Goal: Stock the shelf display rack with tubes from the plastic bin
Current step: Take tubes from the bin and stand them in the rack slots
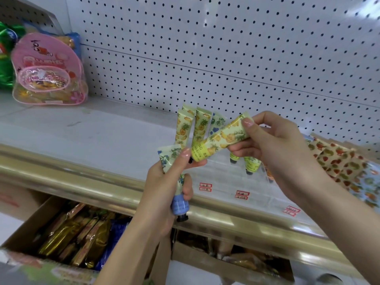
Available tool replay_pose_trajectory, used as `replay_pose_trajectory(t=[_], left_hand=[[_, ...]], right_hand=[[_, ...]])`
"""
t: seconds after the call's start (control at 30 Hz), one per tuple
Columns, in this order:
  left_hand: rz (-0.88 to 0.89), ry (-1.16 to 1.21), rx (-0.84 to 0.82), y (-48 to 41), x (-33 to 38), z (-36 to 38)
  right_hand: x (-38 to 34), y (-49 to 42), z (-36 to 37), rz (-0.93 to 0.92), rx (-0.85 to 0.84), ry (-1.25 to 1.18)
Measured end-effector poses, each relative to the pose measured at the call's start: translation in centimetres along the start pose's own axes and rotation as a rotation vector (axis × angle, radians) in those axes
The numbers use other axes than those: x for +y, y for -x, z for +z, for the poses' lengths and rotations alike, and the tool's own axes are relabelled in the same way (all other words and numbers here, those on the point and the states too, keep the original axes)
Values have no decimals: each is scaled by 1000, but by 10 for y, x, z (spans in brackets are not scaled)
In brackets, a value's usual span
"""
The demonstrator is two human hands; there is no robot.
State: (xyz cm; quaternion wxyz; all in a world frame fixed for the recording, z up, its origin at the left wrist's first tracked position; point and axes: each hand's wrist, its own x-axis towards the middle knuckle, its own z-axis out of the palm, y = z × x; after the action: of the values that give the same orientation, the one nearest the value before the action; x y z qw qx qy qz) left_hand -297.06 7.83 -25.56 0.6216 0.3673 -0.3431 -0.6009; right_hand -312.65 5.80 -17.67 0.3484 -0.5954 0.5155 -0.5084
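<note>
My left hand [166, 188] grips a blue-flowered tube [178, 194], black cap down, and its thumb and forefinger touch the cap end of a yellow pineapple tube [222, 138]. My right hand [273, 149] holds that yellow tube by its crimped end, tilted across the shelf front. Behind it, several tubes stand in the clear display rack [226, 182]: two pineapple tubes [184, 126] and a blue-flowered one [217, 124]. More yellow tubes [251, 164] sit in the rack under my right hand. The plastic bin is not in view.
A white pegboard [226, 48] backs the shelf [92, 130], which has a gold front rail [82, 179]. A pink clear bag [47, 68] stands at the left. Strawberry-patterned tubes [339, 161] lie at the right. Cardboard boxes of packets [78, 233] sit below.
</note>
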Motion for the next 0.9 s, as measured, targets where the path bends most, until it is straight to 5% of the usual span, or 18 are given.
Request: replay_pose_trajectory(t=[0.27,0.53,0.9], left_hand=[[46,-25,49,1,2,1],[34,163,141,-9,6,-13],[133,176,152,-10,7,-8]], right_hand=[[-12,-12,-2,0,-177,24],[-4,-48,7,-147,-44,312],[28,-65,35,-224,-62,503]])
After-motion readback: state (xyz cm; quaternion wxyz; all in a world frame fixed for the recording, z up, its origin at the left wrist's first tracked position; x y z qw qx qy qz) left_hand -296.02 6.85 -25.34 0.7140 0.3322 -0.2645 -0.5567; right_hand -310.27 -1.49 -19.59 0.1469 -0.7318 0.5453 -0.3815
